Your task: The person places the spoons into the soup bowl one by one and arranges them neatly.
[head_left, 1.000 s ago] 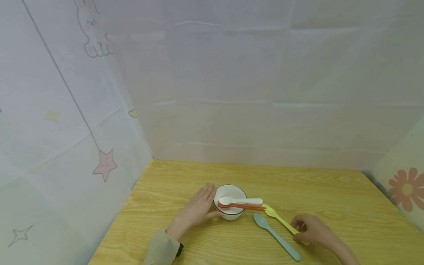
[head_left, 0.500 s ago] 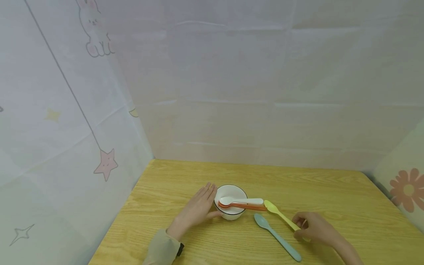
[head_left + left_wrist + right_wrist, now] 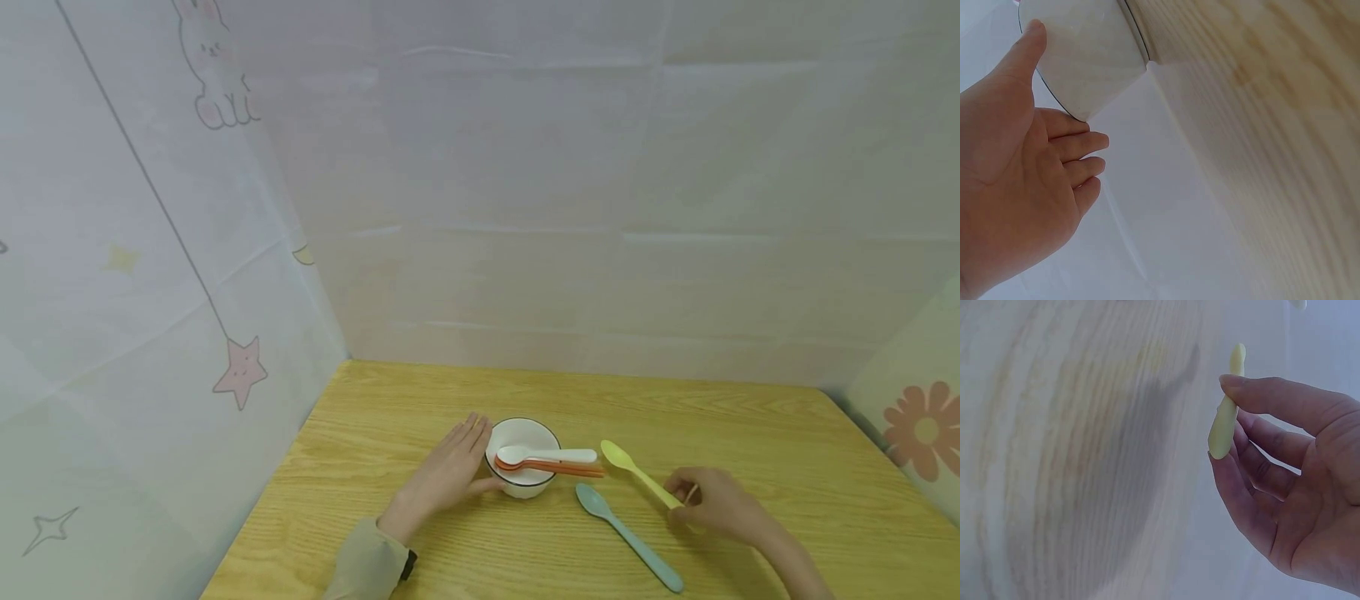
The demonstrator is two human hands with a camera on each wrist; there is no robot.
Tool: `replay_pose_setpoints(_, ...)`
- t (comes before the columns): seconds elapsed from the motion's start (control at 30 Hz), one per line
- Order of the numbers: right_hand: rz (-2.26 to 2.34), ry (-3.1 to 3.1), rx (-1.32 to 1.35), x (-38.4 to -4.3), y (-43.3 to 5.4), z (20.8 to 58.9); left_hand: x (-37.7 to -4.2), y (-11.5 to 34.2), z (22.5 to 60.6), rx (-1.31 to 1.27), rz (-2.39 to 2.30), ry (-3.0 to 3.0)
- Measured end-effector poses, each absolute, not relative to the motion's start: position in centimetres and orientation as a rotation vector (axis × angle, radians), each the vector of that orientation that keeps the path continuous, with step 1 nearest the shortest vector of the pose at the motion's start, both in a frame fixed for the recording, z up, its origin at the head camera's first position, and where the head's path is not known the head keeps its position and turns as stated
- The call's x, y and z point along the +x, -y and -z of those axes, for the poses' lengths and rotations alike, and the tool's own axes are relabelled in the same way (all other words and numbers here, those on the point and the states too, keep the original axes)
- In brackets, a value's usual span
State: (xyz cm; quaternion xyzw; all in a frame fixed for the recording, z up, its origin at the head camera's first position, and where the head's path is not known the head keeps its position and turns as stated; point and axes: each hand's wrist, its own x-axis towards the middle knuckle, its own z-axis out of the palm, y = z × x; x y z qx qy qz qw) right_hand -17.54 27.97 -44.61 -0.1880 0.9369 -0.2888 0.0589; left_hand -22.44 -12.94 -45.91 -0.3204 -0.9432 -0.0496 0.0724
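Observation:
A white bowl with a dark rim stands on the table. My left hand rests against its left side, fingers straight and thumb near the front; the left wrist view shows the thumb and fingertips touching the bowl. Inside the bowl lean a white spoon and orange utensils, handles jutting out to the right. My right hand pinches a yellow spoon by its handle, its head pointing up and left. In the right wrist view the yellow spoon sits between thumb and fingers, above the table.
A pale blue-green spoon lies on the wooden table between the bowl and my right hand. Printed cloth walls enclose the table at the back and sides.
My right hand has lifted the yellow spoon slightly, and the spoon's head has moved up and away from the orange handle ends. The left hand and bowl have stayed put.

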Motion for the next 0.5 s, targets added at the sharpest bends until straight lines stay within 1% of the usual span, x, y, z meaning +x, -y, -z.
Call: replay_pose_setpoints(0.5, 0.808, -2.899, -0.583, -18.1, -27.8, 43.4, -22.5, 12.9, 45.9, -0.952, 0.156, 2.852)
